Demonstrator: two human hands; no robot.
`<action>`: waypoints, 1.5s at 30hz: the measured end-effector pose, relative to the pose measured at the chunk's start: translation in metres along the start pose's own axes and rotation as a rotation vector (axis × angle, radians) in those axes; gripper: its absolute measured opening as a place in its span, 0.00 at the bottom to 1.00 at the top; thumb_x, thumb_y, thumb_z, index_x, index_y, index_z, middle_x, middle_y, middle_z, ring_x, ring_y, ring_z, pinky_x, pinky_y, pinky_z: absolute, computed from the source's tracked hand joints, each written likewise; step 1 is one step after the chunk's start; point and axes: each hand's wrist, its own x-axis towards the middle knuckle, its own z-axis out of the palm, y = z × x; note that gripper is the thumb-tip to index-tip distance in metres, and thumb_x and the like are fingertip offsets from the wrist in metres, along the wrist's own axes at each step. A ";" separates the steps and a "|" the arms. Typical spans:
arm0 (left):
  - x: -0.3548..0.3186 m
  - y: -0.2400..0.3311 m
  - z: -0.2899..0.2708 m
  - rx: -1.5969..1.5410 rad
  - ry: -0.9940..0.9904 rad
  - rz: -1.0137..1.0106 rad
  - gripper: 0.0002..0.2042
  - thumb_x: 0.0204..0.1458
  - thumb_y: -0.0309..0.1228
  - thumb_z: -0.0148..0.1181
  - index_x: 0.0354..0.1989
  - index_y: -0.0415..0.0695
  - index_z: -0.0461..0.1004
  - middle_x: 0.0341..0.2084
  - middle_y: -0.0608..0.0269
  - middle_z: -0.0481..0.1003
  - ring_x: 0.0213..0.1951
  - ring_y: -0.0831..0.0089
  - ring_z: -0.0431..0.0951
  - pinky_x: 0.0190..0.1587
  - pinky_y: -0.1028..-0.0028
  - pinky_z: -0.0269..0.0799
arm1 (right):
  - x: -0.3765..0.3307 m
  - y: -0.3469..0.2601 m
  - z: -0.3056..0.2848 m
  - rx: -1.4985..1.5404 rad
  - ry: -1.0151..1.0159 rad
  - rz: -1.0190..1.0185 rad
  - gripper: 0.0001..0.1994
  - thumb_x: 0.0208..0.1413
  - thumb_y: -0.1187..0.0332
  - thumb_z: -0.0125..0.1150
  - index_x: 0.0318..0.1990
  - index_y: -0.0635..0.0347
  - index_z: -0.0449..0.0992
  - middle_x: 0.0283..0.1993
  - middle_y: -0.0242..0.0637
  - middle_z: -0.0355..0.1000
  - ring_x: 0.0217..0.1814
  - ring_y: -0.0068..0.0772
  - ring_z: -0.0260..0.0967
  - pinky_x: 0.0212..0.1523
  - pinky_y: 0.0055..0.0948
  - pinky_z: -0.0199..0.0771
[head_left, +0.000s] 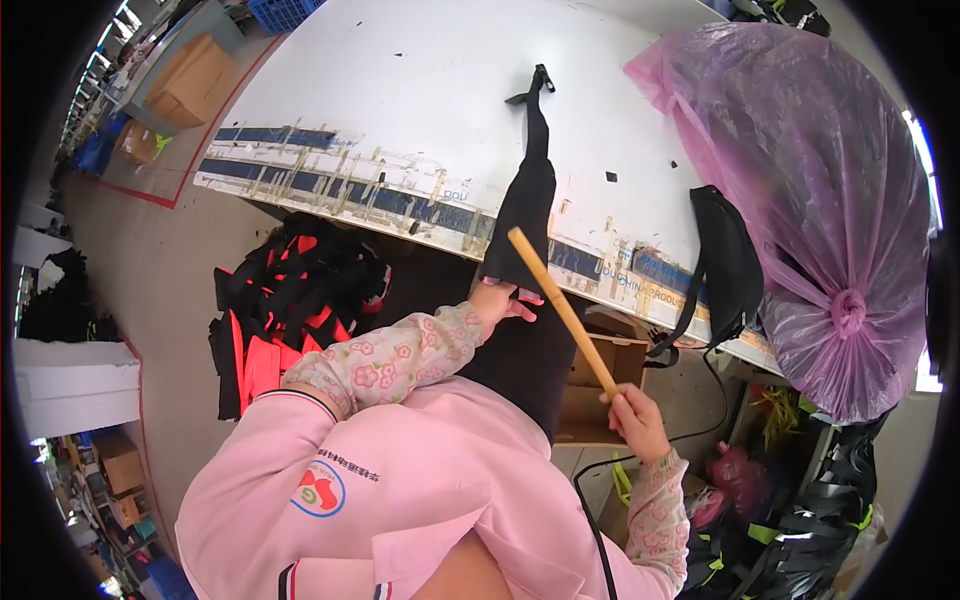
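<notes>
Two hands: both busy.
Left hand [497, 300]: closed on black fabric piece [527, 205] at its lower end, by surface edge.
Right hand [632, 418]: wrapped round lower end of wooden stick [562, 308], tip raised toward the fabric.
Fabric: draped over white surface [400, 80] edge, narrow tail up top; looks soft, limp, light; best gripped at wide hem.
Stick: stiff, light, probably smooth.
Edges: taped rim just beside left hand.
Room: pink plastic bag [800, 200] and black pouch [725, 260] crowd right; surface open leftward.
</notes>
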 end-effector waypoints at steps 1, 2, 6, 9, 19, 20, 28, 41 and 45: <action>0.005 -0.005 0.002 0.022 -0.008 -0.026 0.13 0.59 0.35 0.41 0.42 0.41 0.70 0.35 0.55 0.76 0.30 0.67 0.78 0.38 0.70 0.74 | -0.013 0.015 -0.002 -0.007 -0.058 0.028 0.08 0.60 0.71 0.45 0.38 0.62 0.71 0.18 0.23 0.60 0.19 0.12 0.55 0.19 0.14 0.54; -0.001 -0.003 0.009 -0.015 0.010 0.004 0.12 0.59 0.33 0.42 0.39 0.40 0.71 0.33 0.55 0.76 0.32 0.66 0.78 0.35 0.70 0.75 | -0.026 0.024 -0.002 0.005 -0.068 0.096 0.08 0.60 0.70 0.45 0.38 0.62 0.71 0.18 0.23 0.61 0.19 0.12 0.55 0.19 0.14 0.53; 0.004 -0.007 0.004 -0.057 -0.118 0.144 0.12 0.60 0.35 0.42 0.39 0.40 0.70 0.32 0.55 0.75 0.33 0.66 0.77 0.30 0.69 0.76 | -0.043 0.037 0.001 0.070 -0.025 0.273 0.09 0.61 0.69 0.44 0.37 0.61 0.72 0.18 0.23 0.61 0.18 0.12 0.55 0.18 0.14 0.54; 0.005 -0.014 0.002 -0.065 -0.081 0.132 0.13 0.60 0.36 0.42 0.39 0.41 0.70 0.32 0.56 0.74 0.28 0.67 0.77 0.29 0.69 0.75 | -0.036 0.032 0.010 0.080 -0.025 0.274 0.09 0.61 0.69 0.44 0.35 0.61 0.71 0.18 0.24 0.62 0.16 0.12 0.54 0.17 0.14 0.53; -0.005 -0.019 0.024 0.133 0.059 0.152 0.10 0.59 0.31 0.40 0.34 0.38 0.68 0.23 0.59 0.72 0.21 0.70 0.75 0.11 0.76 0.67 | 0.037 -0.009 0.071 -0.156 0.118 0.051 0.12 0.61 0.67 0.43 0.32 0.67 0.67 0.19 0.36 0.66 0.16 0.24 0.65 0.18 0.25 0.64; -0.005 -0.021 0.026 0.157 0.092 0.130 0.10 0.59 0.30 0.40 0.33 0.39 0.68 0.24 0.59 0.73 0.21 0.72 0.75 0.10 0.76 0.66 | 0.050 -0.007 0.075 -0.222 0.131 0.034 0.12 0.61 0.67 0.44 0.31 0.67 0.67 0.20 0.37 0.66 0.15 0.25 0.65 0.17 0.26 0.64; -0.004 -0.030 0.029 0.330 0.222 0.148 0.08 0.56 0.31 0.45 0.34 0.41 0.69 0.20 0.60 0.72 0.17 0.73 0.71 0.14 0.73 0.65 | 0.117 -0.015 0.103 -0.095 0.087 -0.074 0.13 0.62 0.65 0.42 0.29 0.64 0.66 0.17 0.37 0.65 0.11 0.25 0.61 0.12 0.27 0.60; -0.009 -0.023 0.024 0.246 0.068 0.104 0.08 0.56 0.26 0.42 0.39 0.39 0.67 0.25 0.58 0.72 0.22 0.73 0.73 0.13 0.77 0.66 | 0.084 -0.042 0.086 0.251 -0.132 0.180 0.13 0.63 0.62 0.40 0.33 0.60 0.66 0.12 0.27 0.57 0.06 0.18 0.45 0.06 0.19 0.47; 0.003 -0.029 0.020 0.199 0.084 0.091 0.08 0.58 0.26 0.39 0.38 0.38 0.65 0.25 0.58 0.71 0.22 0.74 0.74 0.09 0.80 0.64 | 0.036 -0.030 0.085 0.178 -0.123 0.212 0.12 0.63 0.63 0.40 0.34 0.62 0.66 0.12 0.30 0.58 0.06 0.19 0.47 0.07 0.21 0.50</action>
